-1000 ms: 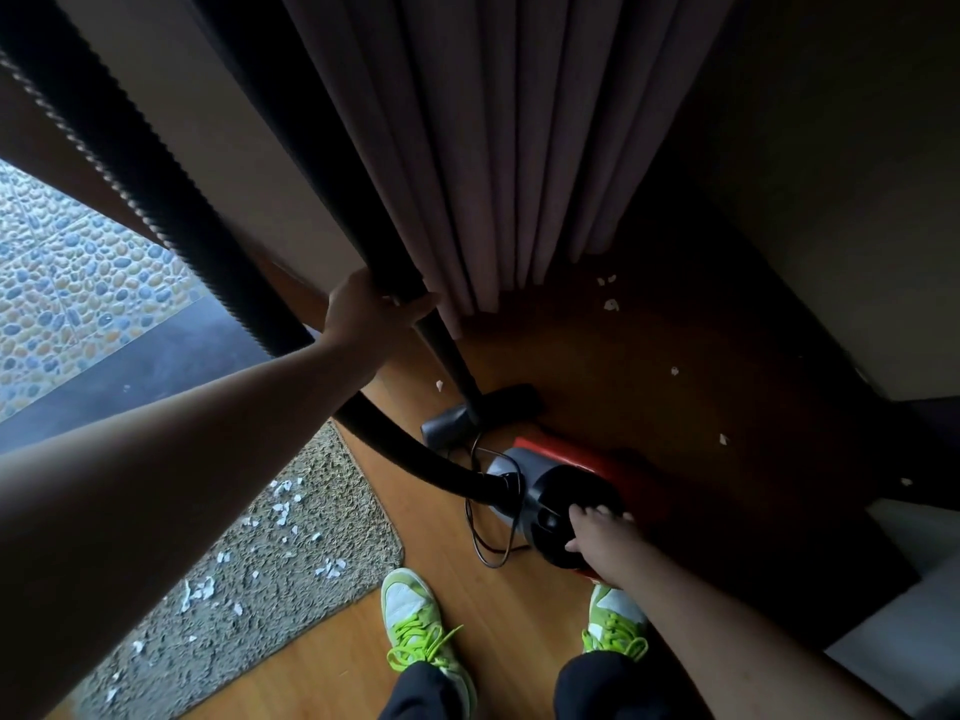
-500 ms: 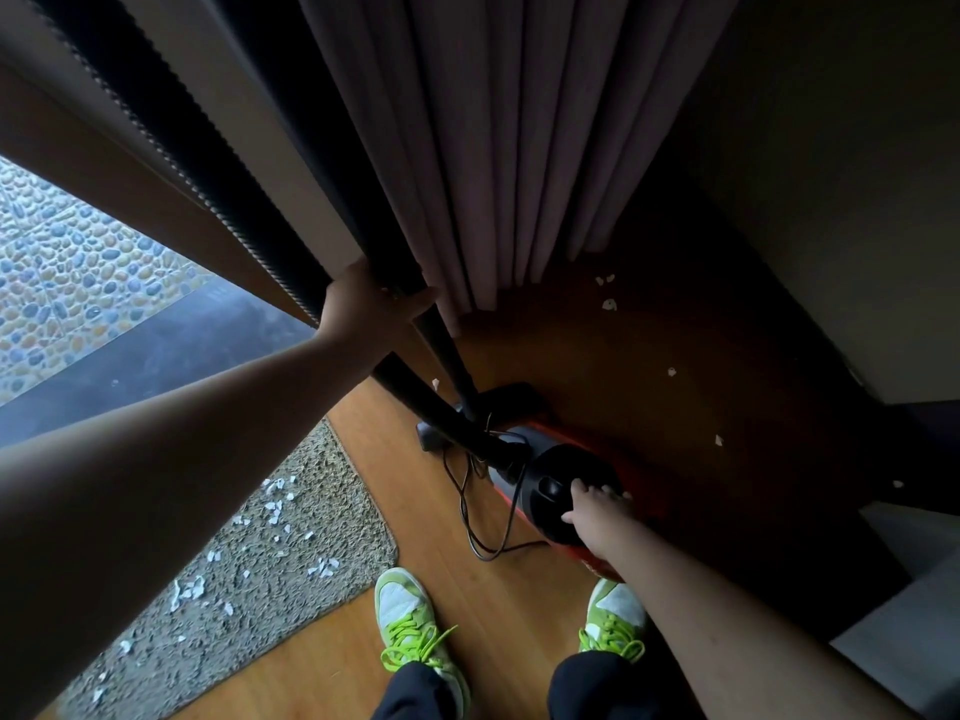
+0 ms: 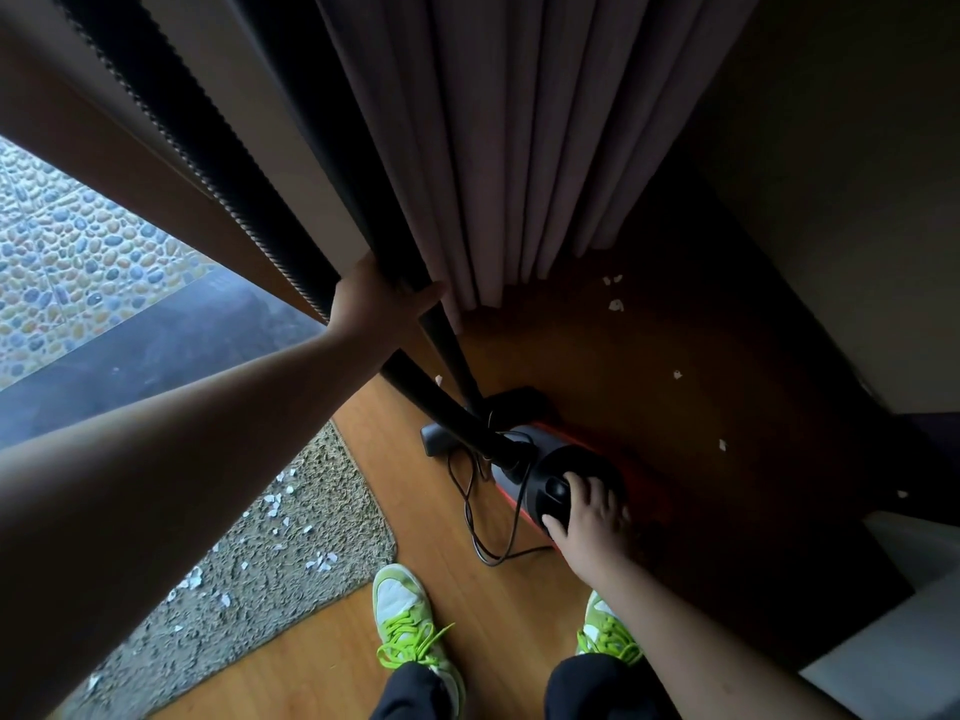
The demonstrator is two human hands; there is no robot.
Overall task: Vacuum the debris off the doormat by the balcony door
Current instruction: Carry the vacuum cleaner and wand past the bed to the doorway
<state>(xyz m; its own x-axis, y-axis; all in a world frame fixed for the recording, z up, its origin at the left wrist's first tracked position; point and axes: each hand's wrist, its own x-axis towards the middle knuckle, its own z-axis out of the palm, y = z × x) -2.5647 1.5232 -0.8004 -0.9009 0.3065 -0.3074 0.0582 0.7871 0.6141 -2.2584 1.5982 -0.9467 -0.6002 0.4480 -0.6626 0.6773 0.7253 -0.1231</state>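
- Doormat (image 3: 249,579) lies at lower left on the wooden floor (image 3: 447,579), just inside the balcony door's threshold, with white debris (image 3: 272,504) scattered over it; none of it looks vacuumed yet.
- Left hand (image 3: 374,298) grips the wand (image 3: 447,350), fingers curled round it, with the ribbed hose (image 3: 171,122) running up past it. Held this high, the wand could brush the curtain (image 3: 519,148), and suction might catch the fabric.
- Floor nozzle (image 3: 441,439) sits on bare floor beside the mat's corner, not on the mat. Dragged across, it may ruck up the mat's edge.
- Power cord (image 3: 483,517) loops loosely near the left shoe (image 3: 405,615); I judge it a tripping or snagging risk.
- Right hand (image 3: 587,517) rests on top of the vacuum body (image 3: 566,475), fingers bent over its dark cap; whether it presses a switch I cannot tell.
- Compared with a second ago, the body and nozzle sit a little farther from the feet, the hose has swung upward, and the right hand reaches further over the cap.
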